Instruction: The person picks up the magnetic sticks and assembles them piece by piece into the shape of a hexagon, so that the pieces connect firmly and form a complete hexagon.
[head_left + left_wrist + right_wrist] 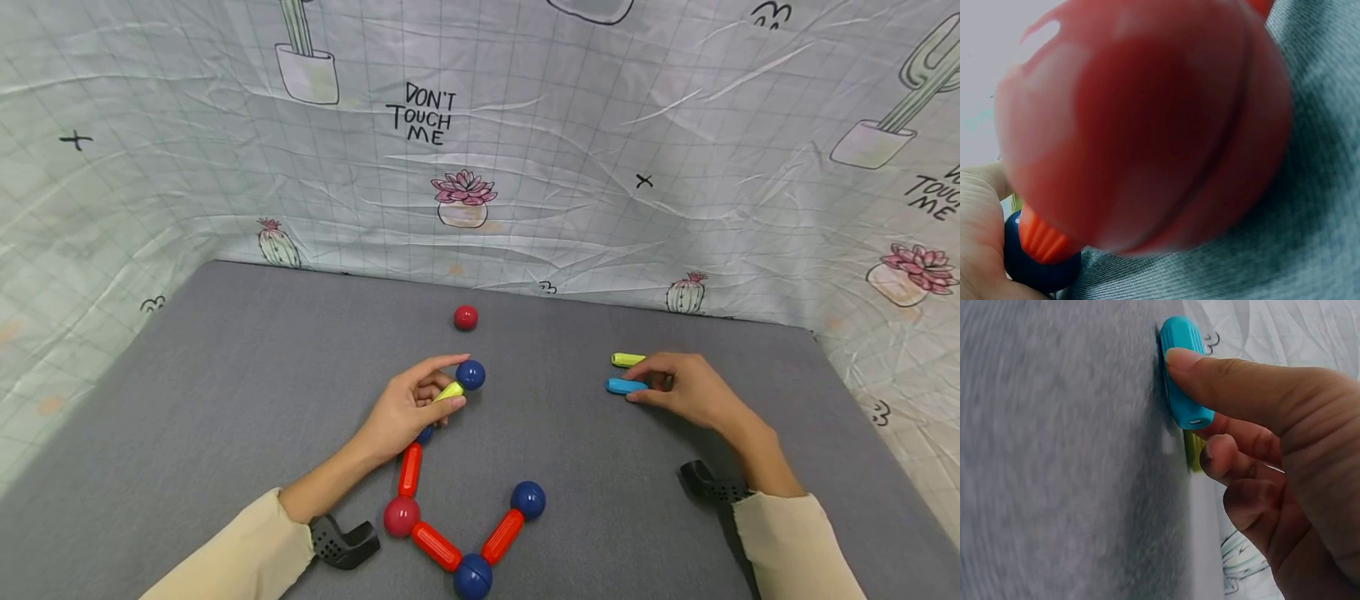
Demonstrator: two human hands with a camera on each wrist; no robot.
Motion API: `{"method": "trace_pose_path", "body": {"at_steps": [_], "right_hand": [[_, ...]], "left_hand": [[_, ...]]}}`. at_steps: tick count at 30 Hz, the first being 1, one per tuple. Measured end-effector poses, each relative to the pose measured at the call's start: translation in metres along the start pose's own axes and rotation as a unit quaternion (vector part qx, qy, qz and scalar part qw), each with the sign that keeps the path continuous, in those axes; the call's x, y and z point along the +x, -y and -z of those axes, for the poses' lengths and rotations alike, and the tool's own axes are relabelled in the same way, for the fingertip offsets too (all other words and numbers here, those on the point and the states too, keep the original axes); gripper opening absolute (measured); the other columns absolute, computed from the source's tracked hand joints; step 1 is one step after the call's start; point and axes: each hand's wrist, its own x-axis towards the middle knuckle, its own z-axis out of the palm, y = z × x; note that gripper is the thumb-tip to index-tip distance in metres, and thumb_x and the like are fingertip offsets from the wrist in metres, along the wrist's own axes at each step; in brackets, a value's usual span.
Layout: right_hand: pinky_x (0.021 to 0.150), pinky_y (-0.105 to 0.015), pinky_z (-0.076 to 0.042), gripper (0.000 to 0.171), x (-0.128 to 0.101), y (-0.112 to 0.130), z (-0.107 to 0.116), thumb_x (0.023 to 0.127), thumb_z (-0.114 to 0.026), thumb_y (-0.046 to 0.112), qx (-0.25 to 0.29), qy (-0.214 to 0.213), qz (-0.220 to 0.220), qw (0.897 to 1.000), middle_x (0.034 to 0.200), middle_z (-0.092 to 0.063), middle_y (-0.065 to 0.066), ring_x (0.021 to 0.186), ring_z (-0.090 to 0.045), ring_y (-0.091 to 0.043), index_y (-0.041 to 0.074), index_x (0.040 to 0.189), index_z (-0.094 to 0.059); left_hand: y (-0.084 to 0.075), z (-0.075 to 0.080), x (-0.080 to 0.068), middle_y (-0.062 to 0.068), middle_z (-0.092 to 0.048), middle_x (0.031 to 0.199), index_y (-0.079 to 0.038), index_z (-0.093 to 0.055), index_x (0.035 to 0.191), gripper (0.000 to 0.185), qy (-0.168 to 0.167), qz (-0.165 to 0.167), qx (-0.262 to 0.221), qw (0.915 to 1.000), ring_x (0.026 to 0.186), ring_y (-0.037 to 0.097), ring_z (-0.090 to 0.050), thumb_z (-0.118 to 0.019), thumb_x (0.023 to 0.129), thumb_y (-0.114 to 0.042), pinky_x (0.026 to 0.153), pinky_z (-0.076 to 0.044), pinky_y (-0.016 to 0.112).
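Head view: left hand pinches yellow stick touching blue ball; right hand pinches blue stick, axis left-right.

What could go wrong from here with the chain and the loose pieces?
The left hand pinches a yellow rod against a blue ball at the chain's end; a nudge could part the red rod joint below. The right hand grips the cyan rod close to another yellow rod, which might get dragged along.
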Motion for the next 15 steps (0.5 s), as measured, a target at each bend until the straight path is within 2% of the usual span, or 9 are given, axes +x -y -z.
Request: {"method": "trace_pose_path", "body": {"at_steps": [7,15], "right_hand": [[0.060,-0.024,-0.048,0.024,0.006,0.019,0.000,0.081,-0.078,0.018,0.011,-0.030,0.042,0.999,0.087,-0.063,0.013,0.071,-0.056,-0.006,0.022,0.103,-0.072],[0.058,-0.023,-0.047,0.025,0.019,0.053,-0.008,0.081,-0.078,0.014,0.053,-0.057,0.091,0.993,0.085,-0.061,0.014,0.071,-0.054,-0.006,0.021,0.104,-0.071]], "left_hand": [[0.022,0.002,0.002,0.016,-0.061,0.089,-0.001,-0.050,0.135,0.049,-0.001,-0.007,-0.001,1.0000,0.059,0.032,-0.051,-0.063,0.088,0.008,0.052,-0.044,0.029],[0.025,0.004,0.002,0.014,-0.061,0.089,-0.006,-0.052,0.135,0.047,0.001,-0.013,-0.001,0.9999,0.060,0.028,-0.053,-0.066,0.089,-0.001,0.053,-0.046,0.029]]}}
